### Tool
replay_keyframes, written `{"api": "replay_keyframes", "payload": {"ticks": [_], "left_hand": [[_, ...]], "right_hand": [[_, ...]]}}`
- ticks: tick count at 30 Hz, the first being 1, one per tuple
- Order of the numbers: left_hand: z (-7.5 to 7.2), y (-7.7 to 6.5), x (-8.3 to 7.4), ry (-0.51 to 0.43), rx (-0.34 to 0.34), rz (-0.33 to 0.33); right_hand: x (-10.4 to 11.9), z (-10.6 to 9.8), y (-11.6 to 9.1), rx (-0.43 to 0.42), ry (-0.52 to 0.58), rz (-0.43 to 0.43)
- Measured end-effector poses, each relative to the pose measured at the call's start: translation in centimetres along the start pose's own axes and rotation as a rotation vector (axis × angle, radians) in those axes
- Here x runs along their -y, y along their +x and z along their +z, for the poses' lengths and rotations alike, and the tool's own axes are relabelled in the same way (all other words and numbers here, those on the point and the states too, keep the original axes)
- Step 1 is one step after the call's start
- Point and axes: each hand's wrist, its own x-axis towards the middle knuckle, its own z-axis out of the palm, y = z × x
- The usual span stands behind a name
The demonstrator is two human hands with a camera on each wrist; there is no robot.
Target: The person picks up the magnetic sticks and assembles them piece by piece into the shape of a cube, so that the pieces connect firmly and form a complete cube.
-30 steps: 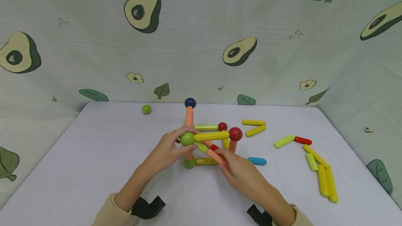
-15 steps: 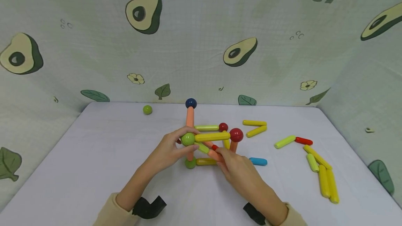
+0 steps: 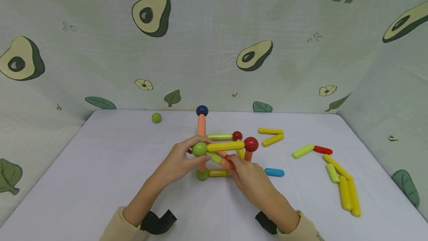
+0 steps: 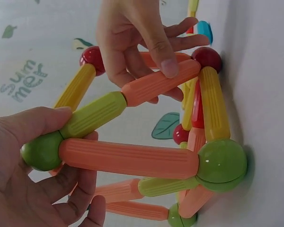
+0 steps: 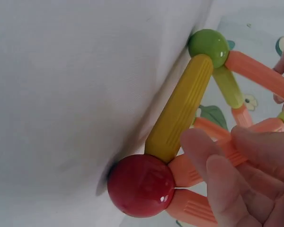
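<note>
A frame of magnetic sticks and balls stands mid-table. My left hand (image 3: 180,161) grips its upper front green ball (image 3: 200,148), thumb along the short lime stick (image 4: 94,115) that slants down from it. With thumb and fingers my right hand (image 3: 252,181) pinches the orange stick (image 4: 163,81) in line with the lime one. In the left wrist view, that orange stick's far end meets the lower red ball (image 4: 207,59). A yellow stick (image 3: 225,145) joins the upper green ball to an upper red ball (image 3: 251,144). A blue ball (image 3: 202,110) tops the back left.
A loose green ball (image 3: 156,117) lies at the back left. Two yellow sticks (image 3: 272,140) rest behind the frame on the right, a blue stick (image 3: 274,172) beside it. Farther right are a red stick (image 3: 323,149) and several yellow and lime sticks (image 3: 332,173).
My right hand has shifted slightly left along the slanted orange stick, covering more of it in the head view. The left hand keeps its grip on the upper green ball.
</note>
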Motion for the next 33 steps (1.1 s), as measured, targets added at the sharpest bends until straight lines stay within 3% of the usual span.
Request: {"api": "replay_keyframes", "payload": {"ticks": [6, 11, 16, 21, 24, 28, 33], "left_hand": [[0.0, -0.1, 0.0, 0.008, -0.006, 0.008], [0.1, -0.1, 0.0, 0.008, -0.006, 0.006], [0.1, -0.1, -0.1, 0.009, -0.008, -0.002], [0.0, -0.1, -0.3, 0.006, -0.010, -0.012], [0.0, -0.1, -0.4, 0.009, -0.010, -0.023], [0.1, -0.1, -0.4, 0.023, -0.001, -0.029], [-0.4, -0.3, -0.5, 0.077, 0.038, -0.013]], "right_hand": [[-0.2, -0.4, 0.1, 0.023, 0.010, 0.006], [-0.7, -2.8, -0.2, 0.146, 0.097, 0.001], [-2.4, -5.5, -0.4, 0.318, 0.160, 0.103], [-4.9, -6.0, 0.0, 0.350, 0.111, 0.196], [-6.1, -5.3, 0.5, 0.336, 0.212, 0.167], [-7.0, -3.6, 0.9, 0.312, 0.361, 0.029], [-7.2, -2.6, 1.0, 0.270, 0.382, -0.039]]}}
